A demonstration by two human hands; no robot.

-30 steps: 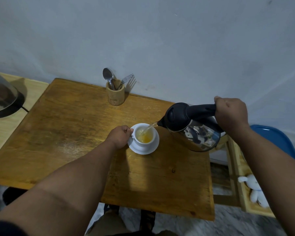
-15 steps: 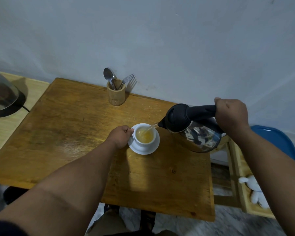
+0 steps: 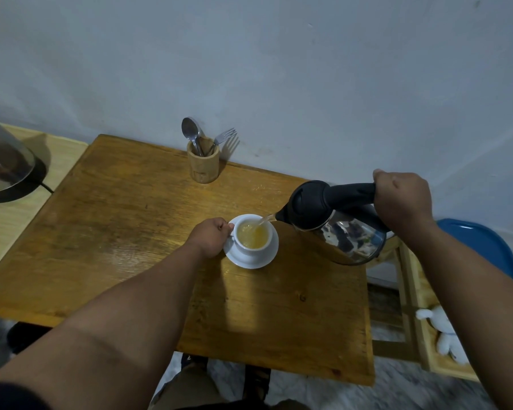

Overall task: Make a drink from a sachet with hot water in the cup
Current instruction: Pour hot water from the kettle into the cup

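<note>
A white cup [image 3: 253, 245] stands on a white saucer [image 3: 251, 258] near the middle of the wooden table [image 3: 137, 241]. Yellow liquid fills most of the cup. My left hand [image 3: 209, 236] is closed on the cup's handle at its left side. My right hand [image 3: 402, 202] grips the black handle of a shiny steel kettle [image 3: 338, 229], held tilted to the right of the cup. A thin stream of water runs from the spout into the cup. No sachet is in view.
A bamboo holder [image 3: 203, 164] with a spoon and fork stands at the table's back edge by the wall. A glass-domed appliance [image 3: 3, 164] with a cord sits at far left. A wooden shelf with a white plush toy [image 3: 444, 335] and a blue tray [image 3: 486, 247] lie right.
Water keeps pouring and the yellow liquid in the cup has risen. Both hands and the kettle hold nearly the same places.
</note>
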